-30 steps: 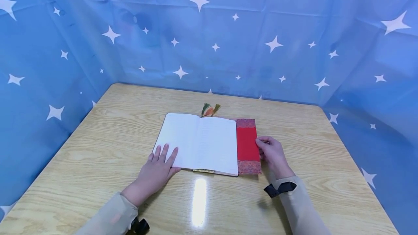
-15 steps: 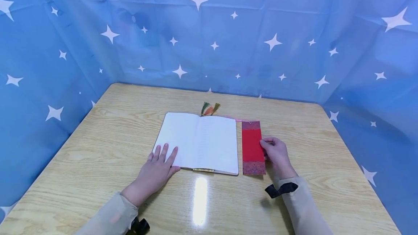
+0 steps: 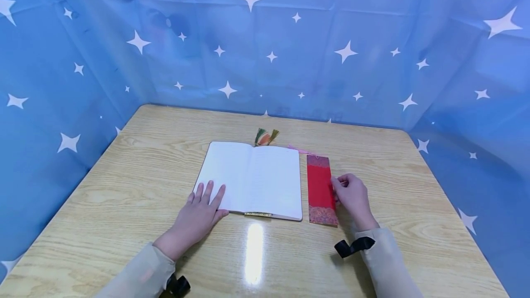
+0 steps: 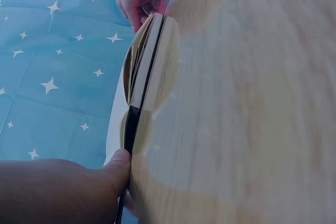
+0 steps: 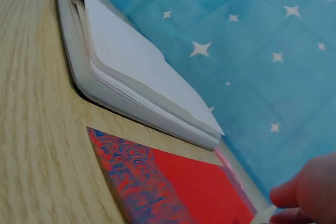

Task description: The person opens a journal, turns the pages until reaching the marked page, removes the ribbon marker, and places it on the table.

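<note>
My left hand (image 3: 198, 224) rests with spread, straight fingers on the left page of an open notebook (image 3: 273, 183); its thumb lies by the near edge, as the left wrist view shows. My right hand (image 3: 352, 197) pinches the right edge of a red bookmark (image 3: 320, 187) with patterned bands at both ends. This bookmark is just right of the notebook, apart from it. A pink cord (image 3: 304, 151) runs from its far end to the notebook's far right corner. In the right wrist view the right fingers (image 5: 286, 195) show only partly; the pinched edge is out of frame.
Green and orange tassels (image 3: 266, 138) stick out past the notebook's far edge at the spine. A patterned gold end (image 3: 258, 214) shows at the near edge. The wooden table (image 3: 136, 187) ends at a blue star-printed curtain (image 3: 265, 36).
My right hand has drawn the bookmark rightward, from against the notebook's edge to a small gap away. It has since turned slightly and more pink cord shows. My left hand has stayed put.
</note>
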Motion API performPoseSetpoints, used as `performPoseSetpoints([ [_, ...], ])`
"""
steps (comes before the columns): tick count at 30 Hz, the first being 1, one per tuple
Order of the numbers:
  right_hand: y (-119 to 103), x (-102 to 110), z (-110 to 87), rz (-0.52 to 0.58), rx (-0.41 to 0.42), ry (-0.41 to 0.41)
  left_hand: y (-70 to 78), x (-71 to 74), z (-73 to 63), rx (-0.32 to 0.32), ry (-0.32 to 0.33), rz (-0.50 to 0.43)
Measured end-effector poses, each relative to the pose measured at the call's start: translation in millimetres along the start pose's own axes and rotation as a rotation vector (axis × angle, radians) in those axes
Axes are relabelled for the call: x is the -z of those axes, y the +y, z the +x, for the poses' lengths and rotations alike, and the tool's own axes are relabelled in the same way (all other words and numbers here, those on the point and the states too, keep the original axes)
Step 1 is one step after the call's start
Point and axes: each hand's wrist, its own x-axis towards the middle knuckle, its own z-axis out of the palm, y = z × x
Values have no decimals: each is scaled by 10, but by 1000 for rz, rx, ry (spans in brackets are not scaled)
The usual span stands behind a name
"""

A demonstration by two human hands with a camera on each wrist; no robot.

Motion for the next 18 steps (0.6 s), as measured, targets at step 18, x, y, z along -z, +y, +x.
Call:
performPoseSetpoints([
  [18, -270, -105, -160, -249, 243, -66, 0, 12, -3, 3, 1, -11],
])
